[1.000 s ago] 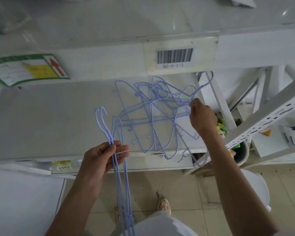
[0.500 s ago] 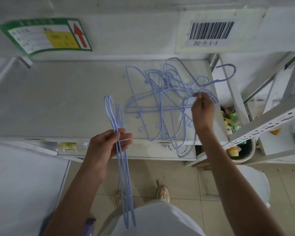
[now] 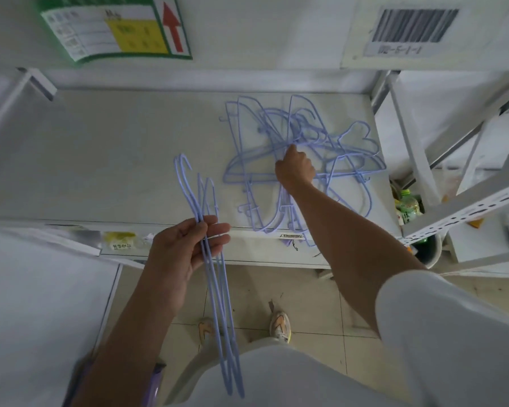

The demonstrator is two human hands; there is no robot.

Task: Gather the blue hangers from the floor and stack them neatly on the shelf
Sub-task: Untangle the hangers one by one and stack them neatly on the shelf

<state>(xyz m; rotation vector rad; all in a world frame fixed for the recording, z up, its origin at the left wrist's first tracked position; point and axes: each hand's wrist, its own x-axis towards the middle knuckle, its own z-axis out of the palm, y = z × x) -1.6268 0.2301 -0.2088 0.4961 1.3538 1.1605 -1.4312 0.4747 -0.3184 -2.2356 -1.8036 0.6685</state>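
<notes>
A tangled pile of several blue wire hangers (image 3: 347, 160) lies on the right half of the white shelf (image 3: 106, 160), some ends hanging over its front edge. My right hand (image 3: 295, 168) reaches into the middle of the pile, fingers pinched on a hanger wire. My left hand (image 3: 185, 245) is at the shelf's front edge, shut on a small aligned bunch of blue hangers (image 3: 215, 304). Their hooks point up over the shelf and their bodies hang down toward the floor.
An upper shelf edge carries a green and yellow label (image 3: 115, 27) and a barcode tag (image 3: 412, 27). A slotted white rack beam (image 3: 465, 210) crosses at right, above a bin with bottles (image 3: 409, 207). My shoes (image 3: 279, 326) stand on the tiled floor below.
My right hand moved left and deeper, from the pile's right side to its centre. The camera dropped closer to the shelf. The left hand kept its bunch.
</notes>
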